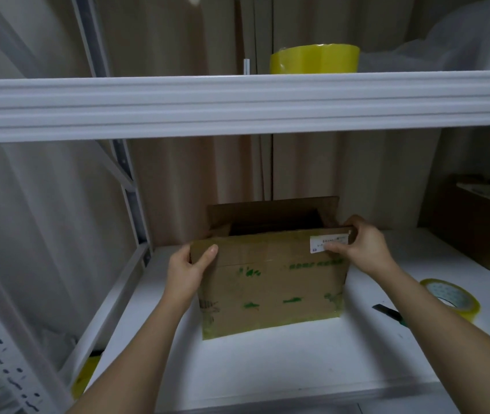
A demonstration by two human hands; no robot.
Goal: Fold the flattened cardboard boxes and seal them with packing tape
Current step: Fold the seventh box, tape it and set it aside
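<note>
The cardboard box [270, 282] stands on the white shelf [267, 363] at the centre of the frame, its top open and its near flap raised toward me. Green print and a yellowish strip of tape along the bottom edge show on the near side, and a small white label [328, 243] sits at the flap's upper right corner.

My left hand [188, 270] grips the flap's left corner, thumb laid over the front face and the other fingers hidden behind the edge. My right hand [363, 248] pinches the right corner, thumb resting on the label and fingers curled over the top edge.

At the right edge of the frame, a roll of tape [451, 297] lies flat on the shelf just past my right forearm, with a dark cutter [388, 313] next to it, partly hidden by the arm. Another brown box [476, 222] sits in the right rear corner. On the upper shelf [237, 103], above centre, rests a larger yellow roll [315, 58], with bubble wrap [446, 49] to its right.
</note>
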